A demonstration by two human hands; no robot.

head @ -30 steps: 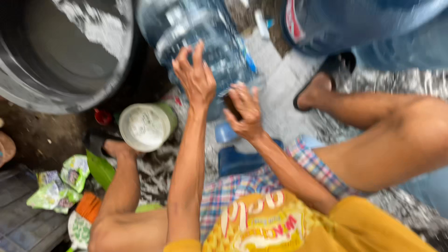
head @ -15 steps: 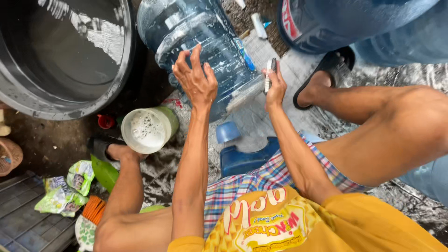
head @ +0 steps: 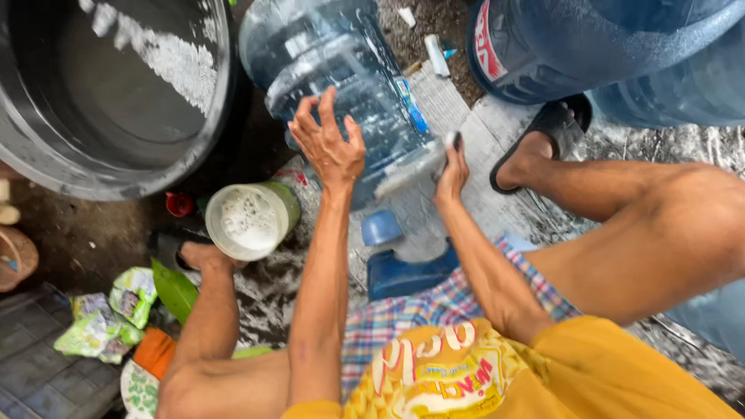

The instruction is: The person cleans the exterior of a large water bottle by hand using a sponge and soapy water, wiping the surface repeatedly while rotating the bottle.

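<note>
A large clear-blue water jug (head: pixel 334 70) lies tilted on the wet ground in front of me. My left hand (head: pixel 330 147) rests flat on the jug's side with the fingers spread and holds nothing. At the jug's lower right side, near its neck, my right hand (head: pixel 452 172) is closed around a small dark-and-white object (head: pixel 452 143); I cannot tell what that object is. A blue cap (head: pixel 382 227) sits on the ground just below the jug.
A wide grey basin (head: pixel 116 155) fills the upper left. A green cup of soapy foam (head: pixel 248 221) stands by my left foot. More blue jugs (head: pixel 605 54) stand at the upper right. Green sachets (head: pixel 116 314) lie at the lower left. I sit on a blue stool (head: pixel 403 275).
My right hand has dropped from above the jug's side down to its lower edge by the neck, still gripping the small object. The left hand stays spread on the jug.
</note>
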